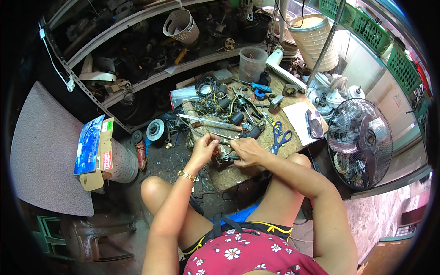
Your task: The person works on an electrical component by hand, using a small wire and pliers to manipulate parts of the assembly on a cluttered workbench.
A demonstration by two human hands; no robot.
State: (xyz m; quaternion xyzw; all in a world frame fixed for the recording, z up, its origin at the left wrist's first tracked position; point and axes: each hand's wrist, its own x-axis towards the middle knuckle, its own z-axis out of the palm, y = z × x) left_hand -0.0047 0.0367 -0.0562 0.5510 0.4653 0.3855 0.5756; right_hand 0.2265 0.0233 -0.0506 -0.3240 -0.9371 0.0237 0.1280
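My left hand is closed with its fingertips pinched at the near edge of the cluttered wooden work board; what it holds is too small to make out. Just to its right, my right hand curls round a dark metal tool or part, its exact kind unclear. Thin rods lie by both hands. Beyond them is a long metal bar. Blue-handled scissors lie right of my right hand, near a white sheet. Wires, pliers and small parts crowd the back of the board.
A caged fan stands right, below white parts. Left are a box on a perforated bin, a metal pulley and stools. Shelving, a clear bucket and a tall basket are behind.
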